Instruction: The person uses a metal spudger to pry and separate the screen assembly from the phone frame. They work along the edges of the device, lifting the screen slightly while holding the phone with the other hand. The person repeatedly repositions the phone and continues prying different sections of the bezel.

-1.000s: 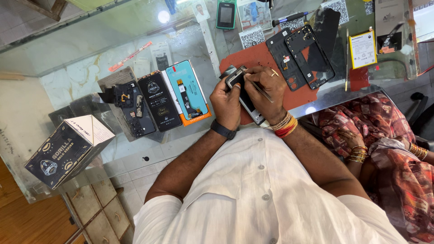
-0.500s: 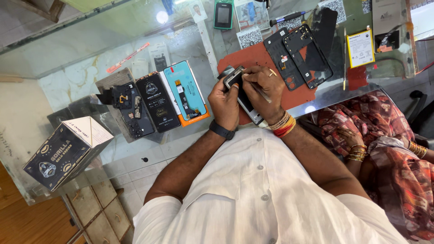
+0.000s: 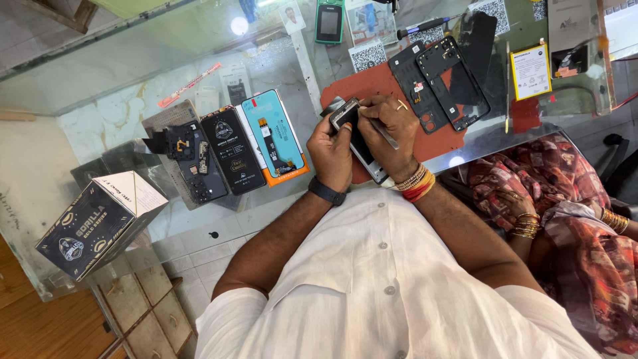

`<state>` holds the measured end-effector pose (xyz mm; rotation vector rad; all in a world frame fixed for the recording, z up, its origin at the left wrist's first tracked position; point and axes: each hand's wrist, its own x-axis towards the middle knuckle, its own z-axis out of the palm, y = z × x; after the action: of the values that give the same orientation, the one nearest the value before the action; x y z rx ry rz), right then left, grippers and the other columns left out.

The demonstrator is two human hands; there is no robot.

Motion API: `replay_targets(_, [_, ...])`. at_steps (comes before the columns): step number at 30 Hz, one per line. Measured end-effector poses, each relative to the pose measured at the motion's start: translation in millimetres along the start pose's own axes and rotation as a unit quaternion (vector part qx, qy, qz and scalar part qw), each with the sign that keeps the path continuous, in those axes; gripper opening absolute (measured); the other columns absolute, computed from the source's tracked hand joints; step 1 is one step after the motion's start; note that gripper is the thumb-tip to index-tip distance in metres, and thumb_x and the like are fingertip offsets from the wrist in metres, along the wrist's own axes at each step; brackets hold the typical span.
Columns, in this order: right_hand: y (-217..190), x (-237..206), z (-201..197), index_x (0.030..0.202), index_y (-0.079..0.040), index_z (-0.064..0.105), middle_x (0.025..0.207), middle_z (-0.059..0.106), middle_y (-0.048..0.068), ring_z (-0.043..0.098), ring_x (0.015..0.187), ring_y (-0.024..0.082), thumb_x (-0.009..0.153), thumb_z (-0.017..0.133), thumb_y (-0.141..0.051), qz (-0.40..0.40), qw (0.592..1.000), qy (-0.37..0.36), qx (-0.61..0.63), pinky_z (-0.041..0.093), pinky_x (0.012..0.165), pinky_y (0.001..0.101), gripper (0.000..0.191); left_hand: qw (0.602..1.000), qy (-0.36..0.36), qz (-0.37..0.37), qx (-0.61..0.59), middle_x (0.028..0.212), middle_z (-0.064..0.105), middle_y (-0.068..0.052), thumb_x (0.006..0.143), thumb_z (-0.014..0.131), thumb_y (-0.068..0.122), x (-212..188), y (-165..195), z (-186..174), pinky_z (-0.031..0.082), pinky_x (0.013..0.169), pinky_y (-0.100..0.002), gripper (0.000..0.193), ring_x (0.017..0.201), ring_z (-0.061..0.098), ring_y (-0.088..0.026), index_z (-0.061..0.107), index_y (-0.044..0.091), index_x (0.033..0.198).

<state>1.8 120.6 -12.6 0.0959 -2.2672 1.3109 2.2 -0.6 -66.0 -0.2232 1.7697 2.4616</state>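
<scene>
Two hands [image 3: 362, 136] grip one phone [image 3: 359, 136] beside two black back covers [image 3: 438, 83].

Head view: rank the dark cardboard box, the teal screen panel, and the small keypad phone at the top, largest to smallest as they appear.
1. Dark cardboard box, though it sits nearer the camera.
2. Teal screen panel.
3. Small keypad phone.

Two hands at work, left hand [image 3: 332, 149] and right hand [image 3: 389, 129], sharing one phone [image 3: 362, 143] and one thin tool [image 3: 384, 133]; two black phone frames [image 3: 438, 83] on one red mat [image 3: 372, 83], one dark carton [image 3: 93, 223], one teal screen box [image 3: 272, 129], one yellow-edged battery [image 3: 530, 72]
</scene>
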Motion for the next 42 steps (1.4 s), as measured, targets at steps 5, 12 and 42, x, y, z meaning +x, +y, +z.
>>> replay_targets(5, [-0.8,-0.1,0.4,0.093,0.001,0.068,0.103,0.074,0.015,0.074,0.09,0.024,0.087,0.075,0.01,-0.001,1.0,0.009,-0.01,0.059,0.076,0.0325,0.013,1.0,0.003,-0.007,0.0,0.106,0.069,-0.002,0.099,0.06,-0.006,0.2,-0.2,-0.2,0.052,0.079,-0.021,0.025,0.093,0.062,-0.004,0.066,-0.005,0.123])
replay_targets(12, [-2.7,-0.2,-0.1,0.094,0.001,0.068,0.103,0.074,0.015,0.073,0.087,0.022,0.087,0.076,0.01,0.002,1.0,0.007,0.013,0.058,0.074,0.0315,0.013,1.0,0.002,0.005,-0.005,0.106,0.069,-0.002,0.099,0.06,-0.007,1.0,-2.0,-0.3,0.053,0.081,-0.021,0.024,0.094,0.062,-0.005,0.067,-0.006,0.122])
replay_targets(42, [0.9,-0.5,3.1,0.094,0.003,0.068,0.098,0.077,0.015,0.076,0.087,0.02,0.089,0.077,0.007,0.047,0.998,0.037,0.031,0.061,0.075,0.0297,0.011,1.0,0.008,0.013,0.002,0.108,0.07,-0.004,0.099,0.061,-0.007,0.5,-1.1,1.3,0.054,0.085,-0.023,0.023,0.097,0.064,-0.007,0.068,-0.008,0.121])
